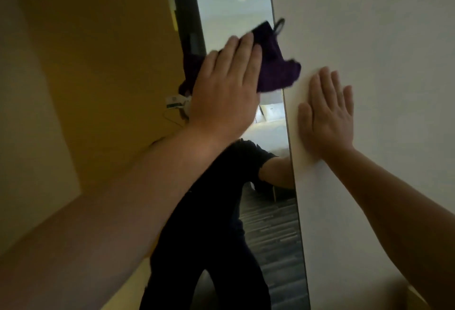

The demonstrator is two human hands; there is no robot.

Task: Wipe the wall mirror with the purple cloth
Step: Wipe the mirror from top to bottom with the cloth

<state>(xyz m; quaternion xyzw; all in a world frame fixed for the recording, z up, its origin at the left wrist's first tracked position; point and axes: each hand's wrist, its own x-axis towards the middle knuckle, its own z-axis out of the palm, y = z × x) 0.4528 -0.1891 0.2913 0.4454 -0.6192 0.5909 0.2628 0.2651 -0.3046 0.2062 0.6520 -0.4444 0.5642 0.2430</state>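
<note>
Currently the wiping stroke is in progress. The left hand (225, 88) lies flat, fingers extended, pressing the purple cloth (273, 63) against the wall mirror (268, 223). The grip is therefore an open palm bearing on the cloth, not a closed fist around it. The cloth sits in the upper-middle zone of the mirror, at its right edge, and one corner overlaps the adjoining white wall panel (369, 38).

The right hand (327, 117) holds nothing. It is spread flat against the white wall panel just beside the mirror edge, apparently as a brace.

Progress estimate: mid-task. No streaks or residue can be distinguished on the glass, so the proportion already cleaned cannot be determined. The upper section above the cloth and the long lower section, which reflects a dark-clothed person and a striped floor, are judged likely to require further passes.

Containers: none are visible in this view, so there are no contents to report. A yellow wall (98, 63) adjoins the mirror on the left.
</note>
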